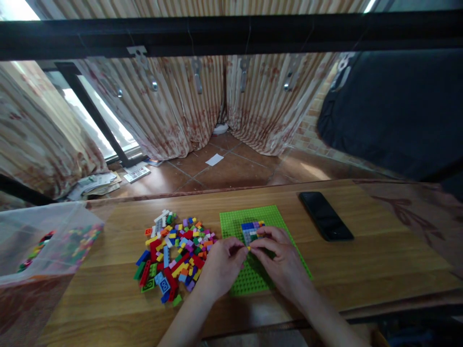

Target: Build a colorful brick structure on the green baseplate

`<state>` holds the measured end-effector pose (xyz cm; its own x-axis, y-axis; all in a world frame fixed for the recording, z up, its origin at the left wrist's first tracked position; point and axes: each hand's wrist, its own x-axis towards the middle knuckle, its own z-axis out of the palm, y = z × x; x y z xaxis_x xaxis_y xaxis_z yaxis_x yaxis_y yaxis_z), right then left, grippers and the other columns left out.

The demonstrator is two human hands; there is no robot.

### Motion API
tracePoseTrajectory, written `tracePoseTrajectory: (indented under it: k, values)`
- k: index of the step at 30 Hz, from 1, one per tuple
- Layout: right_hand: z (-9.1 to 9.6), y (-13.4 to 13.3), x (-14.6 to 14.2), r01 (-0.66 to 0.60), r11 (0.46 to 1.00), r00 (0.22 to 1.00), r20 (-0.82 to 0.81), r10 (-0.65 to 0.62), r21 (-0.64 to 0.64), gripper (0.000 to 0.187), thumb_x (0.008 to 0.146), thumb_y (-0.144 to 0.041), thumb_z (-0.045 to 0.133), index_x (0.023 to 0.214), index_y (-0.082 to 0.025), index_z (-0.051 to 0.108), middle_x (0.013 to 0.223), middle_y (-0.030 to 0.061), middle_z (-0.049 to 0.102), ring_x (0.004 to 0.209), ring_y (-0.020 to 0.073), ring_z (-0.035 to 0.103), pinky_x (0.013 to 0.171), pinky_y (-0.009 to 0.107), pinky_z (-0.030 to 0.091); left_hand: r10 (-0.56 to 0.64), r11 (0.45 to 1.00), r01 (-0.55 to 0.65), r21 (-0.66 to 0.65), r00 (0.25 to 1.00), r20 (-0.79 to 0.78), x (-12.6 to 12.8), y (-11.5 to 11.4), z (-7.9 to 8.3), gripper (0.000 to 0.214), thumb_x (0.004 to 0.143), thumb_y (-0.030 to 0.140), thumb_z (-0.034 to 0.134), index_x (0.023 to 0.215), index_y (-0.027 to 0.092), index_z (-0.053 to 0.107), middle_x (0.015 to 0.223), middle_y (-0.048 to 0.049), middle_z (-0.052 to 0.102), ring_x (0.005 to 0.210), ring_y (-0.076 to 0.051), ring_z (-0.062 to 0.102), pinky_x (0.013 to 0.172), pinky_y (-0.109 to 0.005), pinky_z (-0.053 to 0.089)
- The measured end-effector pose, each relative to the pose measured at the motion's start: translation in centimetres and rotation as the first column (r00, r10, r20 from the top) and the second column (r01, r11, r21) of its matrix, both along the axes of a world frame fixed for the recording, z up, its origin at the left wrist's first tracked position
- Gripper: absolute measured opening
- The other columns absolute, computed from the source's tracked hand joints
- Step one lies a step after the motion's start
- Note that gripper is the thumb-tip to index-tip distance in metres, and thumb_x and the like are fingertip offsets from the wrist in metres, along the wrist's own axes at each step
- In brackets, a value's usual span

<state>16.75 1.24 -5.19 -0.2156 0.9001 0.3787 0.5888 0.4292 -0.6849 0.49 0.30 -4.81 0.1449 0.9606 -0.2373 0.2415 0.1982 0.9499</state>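
A green baseplate [238, 219] lies on the wooden table [361, 260] with a small patch of blue, grey and purple bricks [251, 229] built on it. My left hand [221, 266] rests at the plate's left edge, fingers pinched together. My right hand [280, 260] lies over the plate, fingertips pinched against the built bricks. The two hands meet at a small yellow brick [249, 247] beside the build. A heap of loose coloured bricks [173, 253] lies just left of the plate.
A black phone [324, 215] lies flat to the right of the plate. A clear plastic bag [43, 241] with more bricks sits at the table's left end. Beyond the table are a tiled floor, curtains and a black metal rail.
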Motion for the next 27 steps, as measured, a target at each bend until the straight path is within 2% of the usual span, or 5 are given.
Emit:
tracePoseTrajectory:
  k: [10,17,22,27]
  values:
    - [0.2,0.0,-0.2,0.058,0.998,0.998,-0.027,-0.058,-0.003,0.01,0.081,-0.024,0.064,0.075,-0.026,0.072,0.099,0.0058,0.061,0.098,0.0237,0.056,0.081,0.041,0.049,0.074,0.993,-0.063,0.1,0.991,-0.114,0.6,0.5,0.3,0.018,0.077,0.028,0.055,0.066,0.016,0.064,0.056,0.0001,0.057,0.054,-0.013,0.051,0.051,-0.022,0.036]
    - [0.0,-0.1,-0.3,0.034,0.999,0.999,0.011,-0.034,0.031,0.012,0.082,-0.021,0.063,0.075,-0.025,0.072,0.099,0.0059,0.061,0.097,0.0229,0.055,0.084,0.041,0.048,0.11,0.994,-0.111,0.002,0.987,-0.119,0.9,0.9,-0.3,0.019,0.075,0.027,0.054,0.065,0.016,0.064,0.054,-0.0012,0.059,0.048,-0.013,0.051,0.046,-0.023,0.034]
    - [-0.4,0.1,0.1,0.021,1.0,1.0,-0.02,-0.02,0.018,0.011,0.082,-0.023,0.064,0.075,-0.026,0.072,0.1,0.0057,0.062,0.097,0.0227,0.057,0.083,0.041,0.049,0.116,0.993,-0.117,-0.018,0.992,-0.058,0.9,0.7,-0.3,0.02,0.075,0.03,0.055,0.065,0.016,0.064,0.054,-0.0011,0.059,0.048,-0.013,0.052,0.046,-0.023,0.036]
    - [-0.1,0.7,1.1,0.022,0.999,0.99,-0.141,-0.026,-0.028,0.014,0.086,-0.029,0.058,0.089,-0.026,0.071,0.101,0.0057,0.065,0.096,0.0204,0.061,0.085,0.039,0.05,0.135,0.99,-0.133,-0.04,0.99,0.049,0.7,0.6,0.2,0.021,0.076,0.032,0.056,0.063,0.017,0.061,0.055,0.0,0.059,0.048,-0.012,0.052,0.048,-0.022,0.04]
